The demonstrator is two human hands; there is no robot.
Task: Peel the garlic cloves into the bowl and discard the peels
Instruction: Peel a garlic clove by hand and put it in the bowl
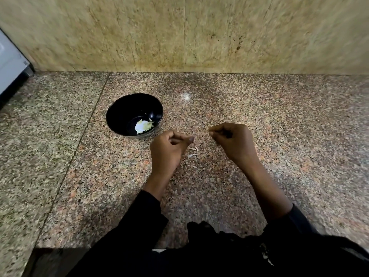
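Here the speckled stone table (259, 116) fills most of the view and carries everything, with a yellowish stone wall (179, 33) standing behind it and the corner of a grey appliance (10, 64) at the far left. The black bowl (119, 108) sits on the table to the left of the hands, and pale pieces of garlic (143, 126) lie at its bottom; whether they are whole peeled cloves or also some skin I cannot tell. The left hand (166, 150) is held near the bowl with its fingers curled in, and I judge that it holds a clove inside, but the clove itself is hidden. The right hand (232, 140) is apart from it, and its thumb and forefinger are pinched together on what seems a thin strip of skin, too small to be sure. A few white peels (192, 152) lie on the table between and below the two hands. The step, I think, is to pull the skin off the clove. To do it well, the left hand should grip the clove firmly but not crush it, while the right pulls the skin away along the length of the clove, so it comes off in one piece. The clean clove then goes in the bowl, and the loose peels should be gathered together, not left scattered.
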